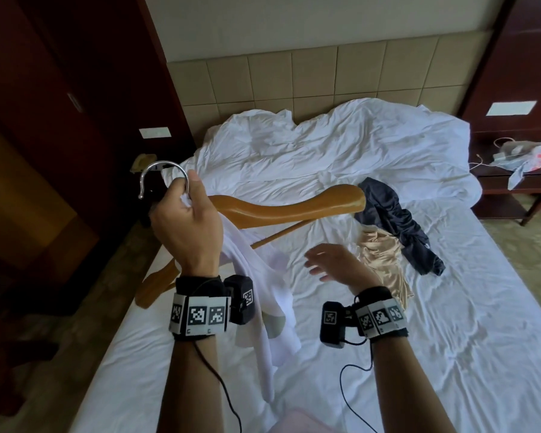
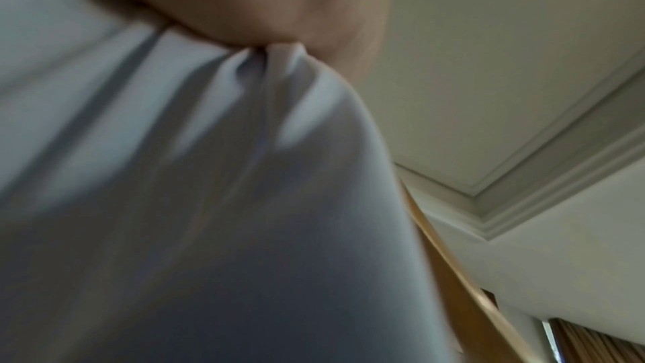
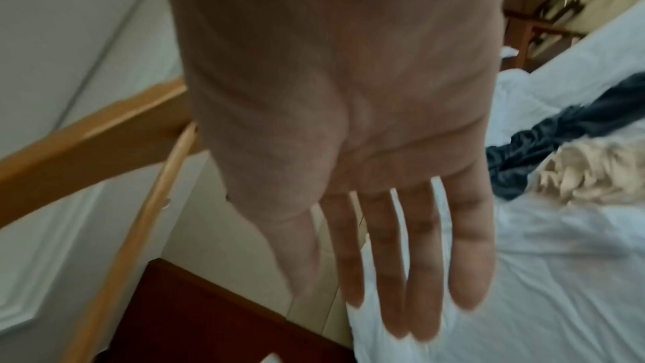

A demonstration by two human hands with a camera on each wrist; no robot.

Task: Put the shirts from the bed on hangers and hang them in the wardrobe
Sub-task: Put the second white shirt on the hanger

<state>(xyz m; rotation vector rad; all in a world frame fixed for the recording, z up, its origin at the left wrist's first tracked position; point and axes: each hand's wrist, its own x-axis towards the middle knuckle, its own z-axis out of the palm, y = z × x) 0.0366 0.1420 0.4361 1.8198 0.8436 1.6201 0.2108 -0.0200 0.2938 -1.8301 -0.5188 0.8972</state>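
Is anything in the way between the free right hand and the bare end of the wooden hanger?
Nothing visible. The right hand, open, hovers just below the hanger's bare arm with only air between them. The white shirt hangs from the left hand, off to the side of that path.

I see the bed running from near to far, its headboard at the far end. My left hand holds a hanger and a shirt above the bed's left side. Two more garments lie right of centre. My right hand hovers between. A nightstand stands far right.
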